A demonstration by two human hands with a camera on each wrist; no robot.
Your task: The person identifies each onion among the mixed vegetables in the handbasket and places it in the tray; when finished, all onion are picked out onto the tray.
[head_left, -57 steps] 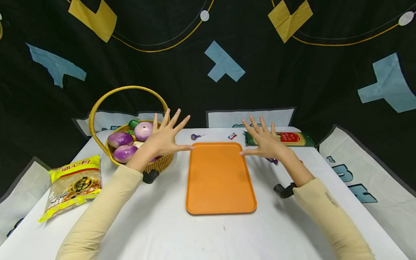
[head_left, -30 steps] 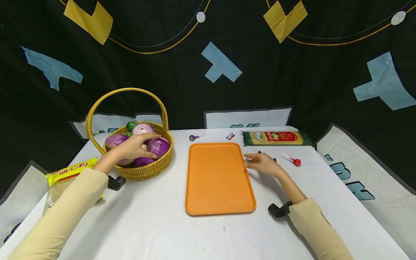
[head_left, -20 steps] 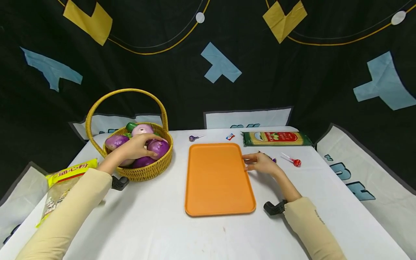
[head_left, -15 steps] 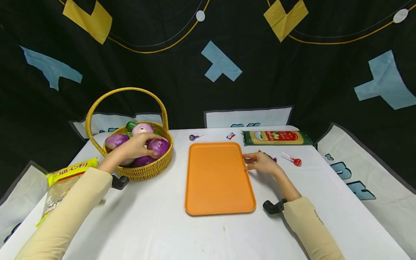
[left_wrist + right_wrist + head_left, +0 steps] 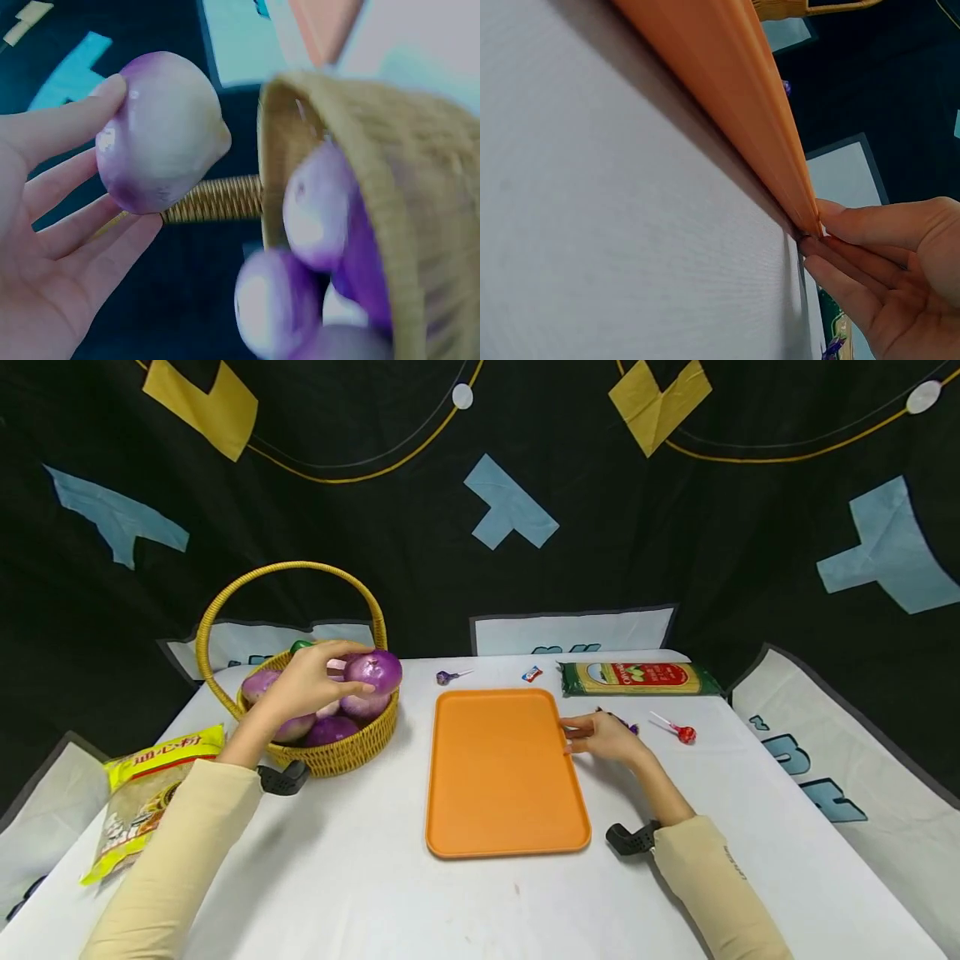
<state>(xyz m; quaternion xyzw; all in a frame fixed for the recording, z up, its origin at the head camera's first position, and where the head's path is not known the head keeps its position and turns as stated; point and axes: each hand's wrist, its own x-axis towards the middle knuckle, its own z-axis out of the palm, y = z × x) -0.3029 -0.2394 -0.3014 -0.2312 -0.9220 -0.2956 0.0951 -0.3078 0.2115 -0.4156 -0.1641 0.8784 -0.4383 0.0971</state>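
My left hand grips a purple onion between thumb and fingers, raised over the right side of a yellow wicker basket. In the left wrist view the onion shows its pale root end, apart from the basket's rim. More onions fill the basket, with something green partly hidden at the back. At the right edge of an orange tray, my right hand pinches the rim. The right wrist view has the thumb on top of the tray's edge and fingers underneath.
A yellow bag of pasta lies left, partly behind the left sleeve. Beyond the tray are a purple lollipop, a small wrapped candy and a green packet. A red lollipop lies right of the right hand.
From open and raised, my left hand has gone down to the basket, grasped an onion and lifted it. My right hand has come down to the tray's right rim and stays there.
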